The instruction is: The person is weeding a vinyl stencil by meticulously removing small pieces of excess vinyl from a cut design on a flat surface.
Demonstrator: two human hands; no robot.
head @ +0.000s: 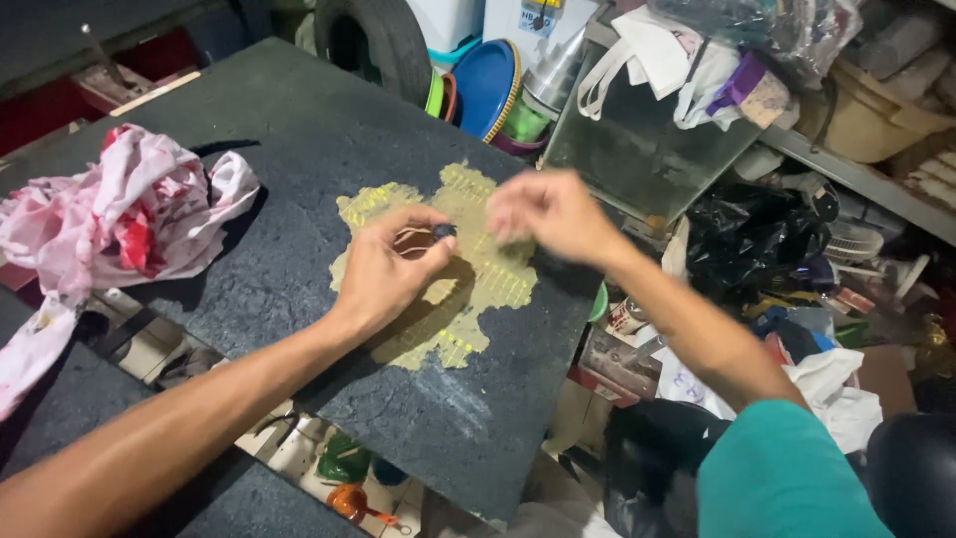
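Note:
A dark slab lies flat before me, with a patch of yellowish paste spread over its right half. My left hand rests on the paste and pinches a small dark round object between thumb and fingertips. My right hand hovers just right of it over the paste, blurred, fingers curled together; I cannot tell whether anything is in it. A teal sleeve covers my right upper arm.
A crumpled pink and white cloth lies on the slab's left side. A tyre, coloured plastic bowls and a glass pane stand behind. Black bags and clutter crowd the right. Tiled floor shows below the slab.

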